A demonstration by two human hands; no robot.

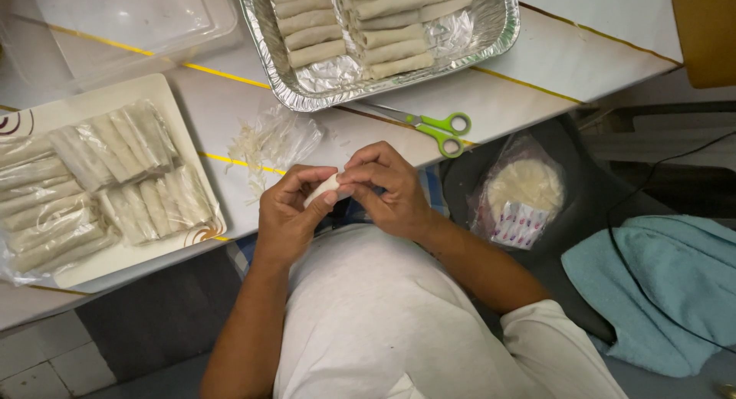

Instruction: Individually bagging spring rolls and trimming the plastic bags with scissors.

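Both hands pinch one pale spring roll [325,189] at the table edge: left hand [290,215] wraps its lower end, right hand [389,186] fingertips close on the upper end. Just beyond it lie a scrap of clear plastic wrap [277,141] and green-handled scissors [429,127]. Foil tray [502,16] of rolls farther back, white tray [175,104] of bagged rolls off to the left.

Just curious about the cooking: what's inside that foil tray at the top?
The foil tray holds pale rolls lying in two columns on clear plastic film. The tray's far end is cut off by the picture's edge, and whatever fills the rolls is hidden by their wrappers.
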